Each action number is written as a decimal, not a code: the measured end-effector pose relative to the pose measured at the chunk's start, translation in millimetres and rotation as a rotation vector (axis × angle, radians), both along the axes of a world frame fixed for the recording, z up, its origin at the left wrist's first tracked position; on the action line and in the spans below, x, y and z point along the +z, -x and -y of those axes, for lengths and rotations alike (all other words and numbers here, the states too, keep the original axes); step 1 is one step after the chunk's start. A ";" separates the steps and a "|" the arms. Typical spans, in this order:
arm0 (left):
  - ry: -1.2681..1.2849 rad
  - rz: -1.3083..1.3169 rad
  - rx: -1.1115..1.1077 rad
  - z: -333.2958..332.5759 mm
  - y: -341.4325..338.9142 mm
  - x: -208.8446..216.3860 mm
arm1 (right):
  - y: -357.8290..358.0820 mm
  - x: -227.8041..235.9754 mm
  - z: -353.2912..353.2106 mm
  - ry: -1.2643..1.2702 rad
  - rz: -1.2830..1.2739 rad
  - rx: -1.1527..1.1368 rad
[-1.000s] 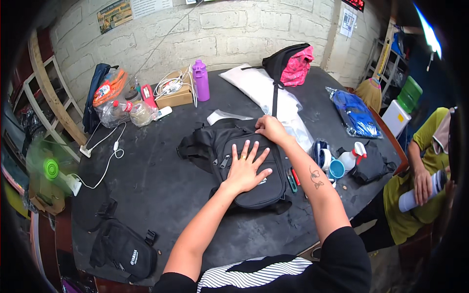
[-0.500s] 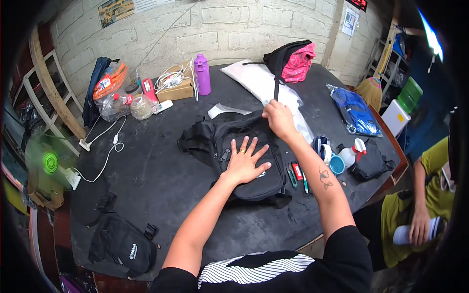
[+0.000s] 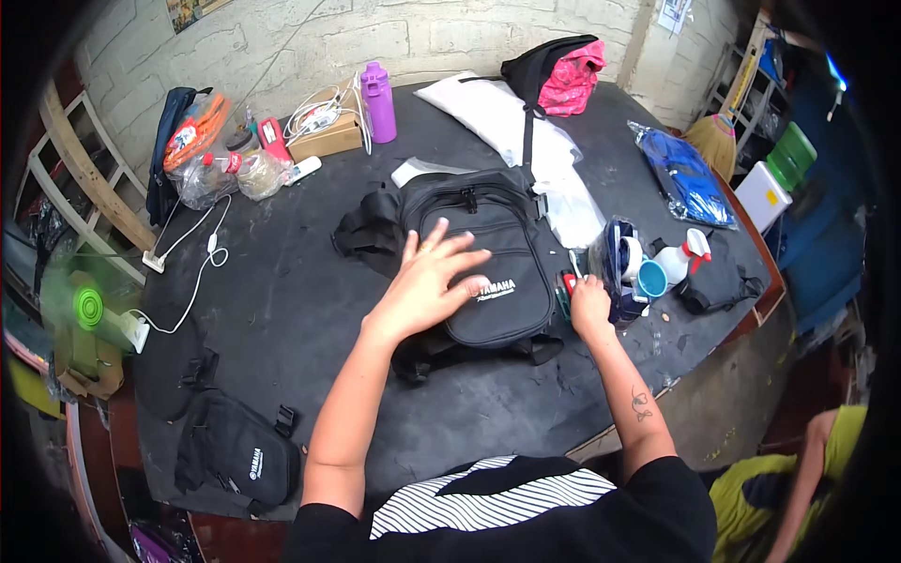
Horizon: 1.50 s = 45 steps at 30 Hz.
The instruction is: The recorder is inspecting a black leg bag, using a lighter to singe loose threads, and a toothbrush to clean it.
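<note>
Black backpack (image 3: 510, 272) is lying at centre frame on the dark table (image 3: 282, 319). Left hand (image 3: 422, 288) is covering its left half, fingers spreading apart; can't tell if the palm is touching. Right hand (image 3: 591, 306) is reaching right of centre, by the red tool (image 3: 569, 281); fingers are curling together, can't tell if they're gripping anything. Teal cup (image 3: 651, 279) and spray bottle (image 3: 670, 259) are sitting farther right; smaller black bag (image 3: 239, 455) is lying lower left; purple bottle (image 3: 378, 108) is standing upper middle
</note>
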<state>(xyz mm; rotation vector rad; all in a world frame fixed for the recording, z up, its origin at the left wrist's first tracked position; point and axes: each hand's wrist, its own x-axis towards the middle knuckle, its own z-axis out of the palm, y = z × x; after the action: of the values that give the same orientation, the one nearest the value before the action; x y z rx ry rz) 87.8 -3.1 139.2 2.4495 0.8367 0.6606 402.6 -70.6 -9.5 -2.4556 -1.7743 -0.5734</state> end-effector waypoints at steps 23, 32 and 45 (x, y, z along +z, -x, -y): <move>-0.193 0.472 0.564 13.5 14.8 -2.3 | 59.7 93.2 5.7 -0.180 -1.376 0.234; -0.171 0.297 0.240 89.4 -31.0 -29.2 | 5.3 -6.3 -17.3 0.003 0.005 -0.083; -0.257 -0.124 0.042 83.8 -36.6 -46.0 | 1.6 15.5 -12.8 0.093 -0.129 0.010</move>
<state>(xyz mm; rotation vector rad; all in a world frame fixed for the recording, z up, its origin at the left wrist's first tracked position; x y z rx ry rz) 124.3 -87.0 93.2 2.7337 0.9018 0.6725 401.0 -57.8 6.0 -2.4787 -1.8013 -0.3300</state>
